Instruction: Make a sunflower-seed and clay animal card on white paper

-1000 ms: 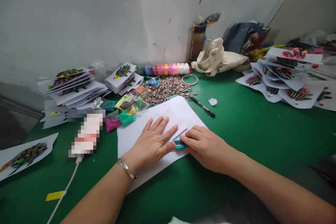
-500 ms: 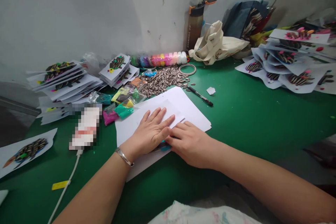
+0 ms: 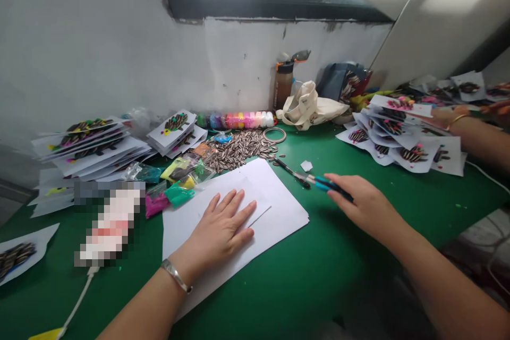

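Note:
My left hand [image 3: 225, 228] lies flat with its fingers spread on white paper, pressing a smaller sheet whose slightly raised edge shows by the thumb. Beneath it is a stack of white paper [image 3: 279, 207]. Off the right of the stack, my right hand [image 3: 358, 202] is closed around a slim blue-and-black tool that looks like a utility knife [image 3: 322, 183]. Its pale, thin front end points left, close to a black pen [image 3: 292, 174] on the green table [image 3: 326, 255]; blur hides whether they touch. A small paper scrap [image 3: 306, 166] lies just beyond.
Sunflower seeds [image 3: 239, 150], a tape roll [image 3: 274, 135] and clay packets [image 3: 179, 194] lie behind the paper. Seed-picture cards are stacked left [image 3: 99, 154] and right [image 3: 378, 133]. A bottle [image 3: 282, 87] and cloth bag [image 3: 306, 106] stand by the wall. Another person's arm [image 3: 478, 135] reaches in at right.
My right hand has left the paper's near edge and moved right with the blue-and-black tool. My left hand stays on the paper. The view has tilted up, showing a window and another person's arm.

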Demonstrator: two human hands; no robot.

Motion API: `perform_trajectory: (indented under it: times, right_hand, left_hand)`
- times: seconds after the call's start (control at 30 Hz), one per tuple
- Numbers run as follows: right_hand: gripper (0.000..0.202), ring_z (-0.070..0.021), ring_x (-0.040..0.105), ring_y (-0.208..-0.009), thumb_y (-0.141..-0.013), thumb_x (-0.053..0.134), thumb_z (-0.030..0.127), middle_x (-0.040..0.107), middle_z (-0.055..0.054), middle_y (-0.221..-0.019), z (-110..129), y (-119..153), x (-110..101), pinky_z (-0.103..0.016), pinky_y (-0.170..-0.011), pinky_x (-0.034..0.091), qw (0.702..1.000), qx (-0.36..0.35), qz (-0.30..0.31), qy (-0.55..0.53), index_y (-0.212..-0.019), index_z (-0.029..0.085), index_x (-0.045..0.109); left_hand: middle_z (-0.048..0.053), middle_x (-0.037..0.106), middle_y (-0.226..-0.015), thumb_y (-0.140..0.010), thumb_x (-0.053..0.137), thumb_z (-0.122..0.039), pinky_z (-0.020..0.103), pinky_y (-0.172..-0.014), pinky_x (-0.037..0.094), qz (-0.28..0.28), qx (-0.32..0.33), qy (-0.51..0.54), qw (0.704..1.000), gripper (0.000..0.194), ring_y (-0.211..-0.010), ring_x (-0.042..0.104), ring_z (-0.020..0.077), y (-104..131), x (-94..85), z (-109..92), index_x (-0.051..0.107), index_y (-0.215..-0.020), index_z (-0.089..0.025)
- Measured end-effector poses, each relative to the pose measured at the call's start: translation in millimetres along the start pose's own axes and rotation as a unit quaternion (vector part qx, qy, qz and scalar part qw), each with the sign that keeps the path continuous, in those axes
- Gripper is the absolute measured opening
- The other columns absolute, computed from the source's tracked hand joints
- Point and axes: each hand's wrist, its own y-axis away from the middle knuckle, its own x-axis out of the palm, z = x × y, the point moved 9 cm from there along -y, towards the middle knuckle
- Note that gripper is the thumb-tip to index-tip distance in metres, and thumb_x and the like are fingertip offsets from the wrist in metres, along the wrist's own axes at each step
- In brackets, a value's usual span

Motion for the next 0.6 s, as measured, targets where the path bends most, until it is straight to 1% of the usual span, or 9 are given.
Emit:
perform_trajectory:
  times: [0.07, 0.13, 0.23, 0.3, 0.37, 0.43, 0.5, 0.57, 0.6]
  right_hand:
    - [0.036, -0.0296, 0.061, -0.096, -0.094, 0.048, 0.031, 0.068, -0.013, -0.107, -22.6, -11.3, 1.4, -0.042, -0.08, 0.047, 0.995, 0.047, -0.052, 0.077, -0.126, 0.019, 0.058]
    - [0.031, -0.0285, 0.061, -0.089, -0.093, 0.048, 0.029, 0.069, -0.014, -0.098, -30.3, -22.1, 16.1, -0.039, -0.074, 0.046, 0.987, 0.062, -0.045, 0.144, -0.118, 0.017, 0.062]
    - [0.025, -0.0265, 0.059, -0.083, -0.092, 0.05, 0.025, 0.069, -0.012, -0.093, -26.9, -31.0, 34.5, -0.036, -0.068, 0.044, 0.981, 0.054, -0.026, 0.185, -0.11, 0.019, 0.066]
    - [0.025, -0.0288, 0.059, -0.091, -0.091, 0.051, 0.027, 0.068, -0.014, -0.103, -19.2, -32.5, 30.1, -0.038, -0.069, 0.045, 0.979, 0.049, -0.059, 0.189, -0.111, 0.02, 0.065]
    - [0.027, -0.0306, 0.058, -0.099, -0.091, 0.051, 0.028, 0.066, -0.015, -0.111, -4.4, -34.4, 19.8, -0.041, -0.075, 0.046, 0.982, 0.031, -0.097, 0.161, -0.114, 0.02, 0.064]
    - [0.028, -0.0286, 0.06, -0.099, -0.093, 0.05, 0.028, 0.068, -0.013, -0.109, 19.4, -40.1, 15.7, -0.041, -0.08, 0.047, 0.991, -0.004, -0.095, 0.091, -0.115, 0.02, 0.064]
    - [0.025, -0.0248, 0.063, -0.095, -0.094, 0.048, 0.029, 0.07, -0.01, -0.103, 48.1, -49.3, 23.4, -0.037, -0.082, 0.048, 0.999, -0.023, -0.043, 0.012, -0.109, 0.02, 0.065]
    - [0.023, -0.0211, 0.065, -0.087, -0.095, 0.047, 0.031, 0.071, -0.007, -0.094, 82.7, -57.8, 42.9, -0.032, -0.078, 0.048, 0.997, -0.044, 0.047, -0.032, -0.102, 0.02, 0.066]
    - [0.023, -0.0201, 0.065, -0.086, -0.095, 0.048, 0.031, 0.071, -0.006, -0.093, 97.7, -61.3, 50.7, -0.03, -0.077, 0.047, 0.996, -0.044, 0.073, -0.039, -0.104, 0.02, 0.066]
  left_hand:
    - [0.006, 0.023, -0.159, -0.098, 0.032, -0.056, 0.055, -0.116, 0.012, -0.021, 0.002, 0.001, 1.0, 0.053, -0.146, 0.02, 0.0308, 1.0, -0.9, 0.7, 0.032, -0.148, -0.038]
    - [0.005, 0.025, -0.159, -0.099, 0.032, -0.054, 0.054, -0.116, 0.013, -0.037, 0.005, 0.003, 0.999, 0.052, -0.146, 0.022, 0.0304, 2.2, -1.7, 1.0, 0.033, -0.148, -0.038]
    - [0.005, 0.027, -0.158, -0.099, 0.033, -0.054, 0.054, -0.116, 0.015, -0.043, 0.002, 0.005, 0.999, 0.052, -0.145, 0.024, 0.0303, 3.3, -1.9, 2.1, 0.033, -0.148, -0.038]
    - [0.005, 0.028, -0.158, -0.099, 0.033, -0.054, 0.054, -0.116, 0.016, -0.044, 0.001, 0.008, 0.999, 0.052, -0.145, 0.025, 0.0309, 3.6, -3.1, 2.2, 0.034, -0.147, -0.037]
    - [0.006, 0.029, -0.157, -0.099, 0.033, -0.053, 0.056, -0.115, 0.018, -0.045, 0.003, 0.013, 0.999, 0.051, -0.144, 0.026, 0.032, 3.7, -4.7, 1.6, 0.036, -0.147, -0.036]
    - [0.009, 0.032, -0.156, -0.099, 0.034, -0.052, 0.058, -0.114, 0.02, -0.043, 0.004, 0.014, 0.999, 0.051, -0.143, 0.027, 0.0333, 4.0, -5.9, 0.6, 0.039, -0.146, -0.033]
    - [0.011, 0.036, -0.154, -0.099, 0.037, -0.049, 0.06, -0.113, 0.022, -0.045, 0.004, 0.01, 0.999, 0.05, -0.142, 0.03, 0.0339, 4.5, -7.5, -0.5, 0.043, -0.144, -0.029]
    - [0.011, 0.042, -0.151, -0.098, 0.042, -0.045, 0.06, -0.113, 0.024, -0.053, 0.006, 0.007, 0.999, 0.047, -0.141, 0.033, 0.034, 5.2, -9.8, -2.0, 0.048, -0.141, -0.026]
    - [0.011, 0.045, -0.149, -0.097, 0.045, -0.043, 0.059, -0.112, 0.026, -0.061, 0.009, 0.007, 0.998, 0.045, -0.14, 0.035, 0.0339, 5.6, -11.4, -2.9, 0.05, -0.138, -0.025]
